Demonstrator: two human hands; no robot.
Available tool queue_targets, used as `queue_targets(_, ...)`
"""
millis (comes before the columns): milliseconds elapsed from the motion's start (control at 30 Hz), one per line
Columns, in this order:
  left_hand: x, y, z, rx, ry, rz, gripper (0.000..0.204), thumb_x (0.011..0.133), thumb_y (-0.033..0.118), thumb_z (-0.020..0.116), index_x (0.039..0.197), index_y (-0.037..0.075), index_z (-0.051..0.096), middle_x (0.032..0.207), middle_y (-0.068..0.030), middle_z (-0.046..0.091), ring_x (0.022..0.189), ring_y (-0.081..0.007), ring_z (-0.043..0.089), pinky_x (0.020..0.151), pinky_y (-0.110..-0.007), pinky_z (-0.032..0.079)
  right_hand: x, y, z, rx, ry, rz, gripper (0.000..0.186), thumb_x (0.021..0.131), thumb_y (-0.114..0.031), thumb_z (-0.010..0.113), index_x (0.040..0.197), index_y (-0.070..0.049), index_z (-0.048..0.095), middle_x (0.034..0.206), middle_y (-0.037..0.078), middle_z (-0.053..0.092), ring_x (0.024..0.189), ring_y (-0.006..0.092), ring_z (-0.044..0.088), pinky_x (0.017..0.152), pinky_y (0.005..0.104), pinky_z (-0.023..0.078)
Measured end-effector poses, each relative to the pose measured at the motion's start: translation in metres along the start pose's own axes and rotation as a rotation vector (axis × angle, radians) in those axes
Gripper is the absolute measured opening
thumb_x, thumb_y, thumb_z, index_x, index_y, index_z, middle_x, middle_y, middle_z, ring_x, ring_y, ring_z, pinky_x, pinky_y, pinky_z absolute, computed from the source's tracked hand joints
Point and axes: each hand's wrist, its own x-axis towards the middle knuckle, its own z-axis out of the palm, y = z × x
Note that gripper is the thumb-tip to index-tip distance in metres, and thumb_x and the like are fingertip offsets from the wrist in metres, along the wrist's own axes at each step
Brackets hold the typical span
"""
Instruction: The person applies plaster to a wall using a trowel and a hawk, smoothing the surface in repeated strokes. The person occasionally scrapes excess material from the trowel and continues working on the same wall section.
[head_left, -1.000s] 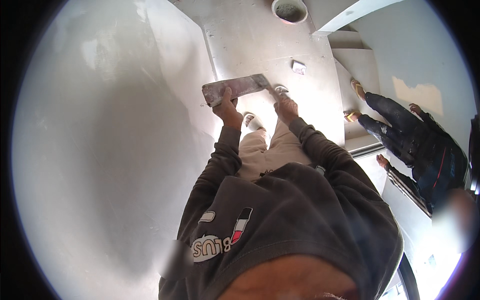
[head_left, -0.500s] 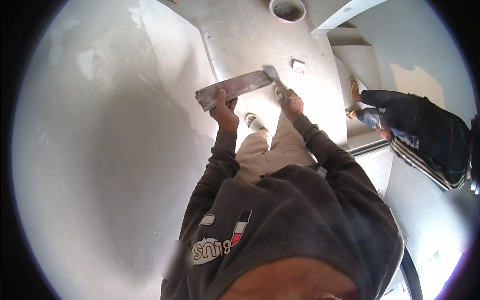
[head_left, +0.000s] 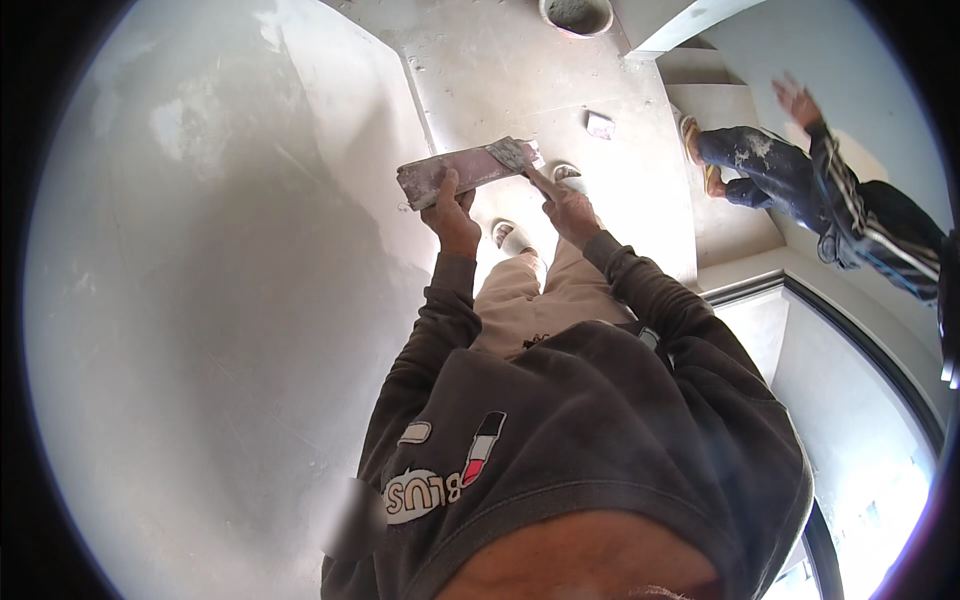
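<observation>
Found the left hand on the near edge of the board, left of its middle, and the scraper, gripped in the right hand, across its right end. Noted the wall to its left, the bucket beyond and rightward, the block right on the floor, a co-worker farther right.

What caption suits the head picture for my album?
Left hand holds a pinkish board; right hand holds a handled scraper.
</observation>
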Motion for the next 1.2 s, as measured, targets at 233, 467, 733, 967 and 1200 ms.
queue_targets(233, -0.002, -0.002, -0.011, -0.032, 0.018, -0.097, 0.038, 0.100, 0.008, 0.063, 0.136, 0.001, 0.052, 0.134, -0.0156, 0.055, 0.119, -0.0263, 0.062, 0.096, -0.043, 0.062, -0.031, 0.001, -0.004, -0.329, -0.037, -0.094, 0.075, 0.097, -0.012, 0.058, 0.162, -0.034, 0.027, 0.110, 0.019, 0.061, 0.094, 0.0356, 0.068, 0.086, 0.0493, 0.054)
queue_targets(467, -0.013, -0.028, -0.059, -0.020, -0.037, -0.037, 0.050, 0.100, 0.025, 0.066, 0.140, 0.001, 0.048, 0.135, -0.0162, 0.054, 0.122, -0.0276, 0.060, 0.096, -0.046, 0.062, -0.066, 0.009, 0.016, -0.477, -0.032, -0.162, 0.075, 0.093, -0.010, 0.062, 0.158, -0.034, 0.036, 0.106, 0.016, 0.064, 0.087, 0.0326, 0.068, 0.080, 0.0452, 0.057)
queue_targets(733, -0.041, -0.023, -0.122, -0.121, -0.106, 0.000, 0.044, 0.098, 0.022, 0.067, 0.134, 0.001, 0.053, 0.130, -0.0142, 0.060, 0.119, -0.0290, 0.063, 0.099, -0.046, 0.060, -0.077, 0.039, 0.041, -0.503, 0.167, -0.152, 0.075, 0.088, -0.006, 0.063, 0.155, -0.033, 0.043, 0.120, 0.019, 0.065, 0.097, 0.0371, 0.070, 0.083, 0.0460, 0.058)
queue_targets(967, -0.075, -0.021, -0.159, -0.218, -0.159, 0.048, 0.045, 0.094, 0.017, 0.072, 0.133, 0.003, 0.054, 0.125, -0.0127, 0.063, 0.110, -0.0264, 0.067, 0.092, -0.044, 0.062, -0.116, 0.031, 0.074, -0.239, 0.460, -0.293, 0.073, 0.089, -0.005, 0.058, 0.155, -0.033, 0.045, 0.102, 0.015, 0.064, 0.084, 0.0334, 0.068, 0.078, 0.0462, 0.056)
queue_targets(1200, -0.040, -0.012, -0.150, -0.243, -0.138, 0.031, 0.041, 0.094, 0.015, 0.072, 0.130, 0.003, 0.056, 0.122, -0.0122, 0.064, 0.106, -0.0246, 0.068, 0.086, -0.041, 0.064, -0.087, 0.038, 0.069, -0.444, 0.354, -0.112, 0.068, 0.089, -0.010, 0.060, 0.152, -0.033, 0.049, 0.099, 0.015, 0.066, 0.088, 0.0340, 0.067, 0.078, 0.0450, 0.055)
